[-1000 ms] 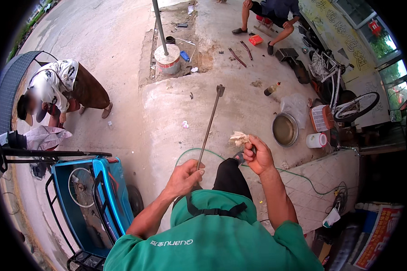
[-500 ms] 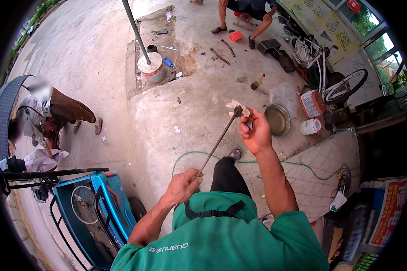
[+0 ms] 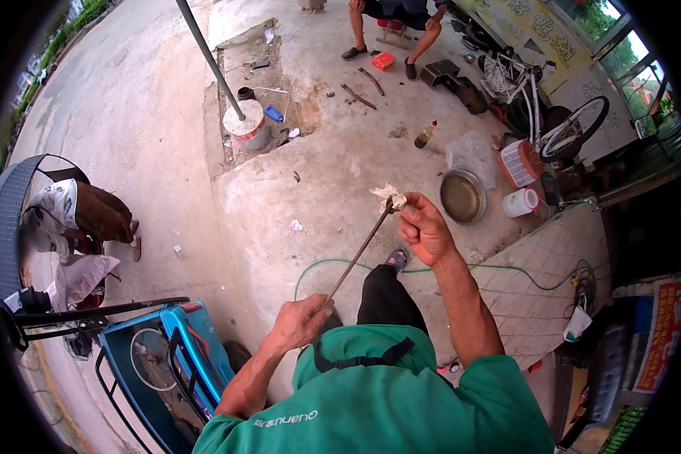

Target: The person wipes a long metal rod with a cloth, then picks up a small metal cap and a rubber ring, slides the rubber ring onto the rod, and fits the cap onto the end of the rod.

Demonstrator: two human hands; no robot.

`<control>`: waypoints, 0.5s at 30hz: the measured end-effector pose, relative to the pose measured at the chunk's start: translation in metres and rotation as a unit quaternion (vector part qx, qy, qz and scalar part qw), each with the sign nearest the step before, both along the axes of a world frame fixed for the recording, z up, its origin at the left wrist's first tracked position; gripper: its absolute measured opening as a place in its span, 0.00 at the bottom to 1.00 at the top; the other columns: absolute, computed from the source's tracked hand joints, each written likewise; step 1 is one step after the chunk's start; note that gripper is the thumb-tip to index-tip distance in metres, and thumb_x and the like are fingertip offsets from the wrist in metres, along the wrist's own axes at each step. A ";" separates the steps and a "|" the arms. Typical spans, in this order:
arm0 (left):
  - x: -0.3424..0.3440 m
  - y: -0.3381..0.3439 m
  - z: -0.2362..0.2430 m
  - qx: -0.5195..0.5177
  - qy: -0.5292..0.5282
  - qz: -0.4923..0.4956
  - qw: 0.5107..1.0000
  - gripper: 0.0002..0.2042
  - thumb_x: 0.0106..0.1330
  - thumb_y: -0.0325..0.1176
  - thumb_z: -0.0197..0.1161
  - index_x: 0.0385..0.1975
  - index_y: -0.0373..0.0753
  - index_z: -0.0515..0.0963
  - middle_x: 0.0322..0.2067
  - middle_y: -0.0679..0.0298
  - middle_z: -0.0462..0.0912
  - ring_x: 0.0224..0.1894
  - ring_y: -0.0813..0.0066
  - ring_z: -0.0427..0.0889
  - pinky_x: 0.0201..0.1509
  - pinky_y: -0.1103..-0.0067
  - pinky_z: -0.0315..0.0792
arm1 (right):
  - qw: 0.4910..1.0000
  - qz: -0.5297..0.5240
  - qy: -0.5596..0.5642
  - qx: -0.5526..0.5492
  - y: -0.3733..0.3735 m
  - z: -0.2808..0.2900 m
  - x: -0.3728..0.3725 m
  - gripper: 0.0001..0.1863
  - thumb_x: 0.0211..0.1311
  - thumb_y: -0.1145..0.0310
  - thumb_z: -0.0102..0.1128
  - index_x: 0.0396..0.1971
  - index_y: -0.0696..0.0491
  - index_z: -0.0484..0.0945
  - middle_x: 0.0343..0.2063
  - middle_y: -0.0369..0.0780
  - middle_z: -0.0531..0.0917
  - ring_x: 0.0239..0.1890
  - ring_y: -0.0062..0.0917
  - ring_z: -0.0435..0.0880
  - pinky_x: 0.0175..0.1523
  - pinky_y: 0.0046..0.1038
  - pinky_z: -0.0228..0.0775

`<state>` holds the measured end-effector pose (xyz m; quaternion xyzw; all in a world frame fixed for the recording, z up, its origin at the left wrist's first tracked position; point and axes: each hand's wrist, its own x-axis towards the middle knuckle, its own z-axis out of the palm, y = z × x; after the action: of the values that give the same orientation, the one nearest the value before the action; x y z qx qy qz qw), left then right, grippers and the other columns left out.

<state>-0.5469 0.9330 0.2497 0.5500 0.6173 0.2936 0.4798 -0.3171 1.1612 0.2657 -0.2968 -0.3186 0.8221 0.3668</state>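
A thin dark metal rod (image 3: 359,253) slants across in front of my waist, its far end thicker and darker. My left hand (image 3: 299,321) is closed around the near end of it. At the far end my right hand (image 3: 425,227) pinches a crumpled pale rag or tissue (image 3: 387,198) against the rod's head. Which of the two materials it is, I cannot tell. The fingers partly hide where the wad meets the metal.
A metal basin (image 3: 463,197), a white bucket (image 3: 520,202) and a dark bottle (image 3: 425,135) stand ahead right. A green hose (image 3: 507,271) crosses the floor. A blue cart (image 3: 178,356) stands at left, where a person (image 3: 91,216) bends over. Another person (image 3: 393,19) sits ahead.
My right hand and the pale wad have shifted slightly left and down in the picture, still at the rod's head. My left hand keeps its grip. The person at left bends lower.
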 end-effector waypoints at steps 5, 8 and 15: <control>-0.012 -0.007 -0.010 0.004 0.057 -0.045 0.997 0.12 0.68 0.37 0.58 0.47 0.41 0.78 0.25 0.54 0.80 0.27 0.56 0.79 0.33 0.68 0.72 | 0.998 0.037 -0.032 -0.025 -0.004 -0.008 -0.002 0.18 0.64 0.67 0.63 0.52 0.54 0.74 0.29 0.29 0.77 0.20 0.09 0.65 0.24 0.15 0.55; -0.021 -0.007 0.002 -0.030 0.055 -0.081 0.995 0.13 0.68 0.39 0.55 0.49 0.43 0.75 0.32 0.49 0.80 0.36 0.47 0.80 0.40 0.62 0.73 | 0.998 0.058 -0.023 -0.004 -0.007 -0.022 0.008 0.19 0.61 0.63 0.65 0.49 0.54 0.74 0.36 0.32 0.81 0.20 0.11 0.66 0.24 0.17 0.56; -0.040 -0.015 -0.005 -0.054 -0.097 -0.070 0.991 0.14 0.70 0.36 0.55 0.52 0.39 0.74 0.35 0.57 0.83 0.35 0.63 0.82 0.41 0.69 0.75 | 0.999 -0.013 -0.036 0.039 -0.017 -0.019 -0.001 0.17 0.54 0.67 0.62 0.44 0.54 0.75 0.31 0.33 0.79 0.19 0.14 0.67 0.26 0.19 0.61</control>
<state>-0.5866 0.9179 0.2442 0.5343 0.5430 0.2771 0.5856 -0.3180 1.1440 0.2469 -0.3154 -0.3595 0.7929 0.3777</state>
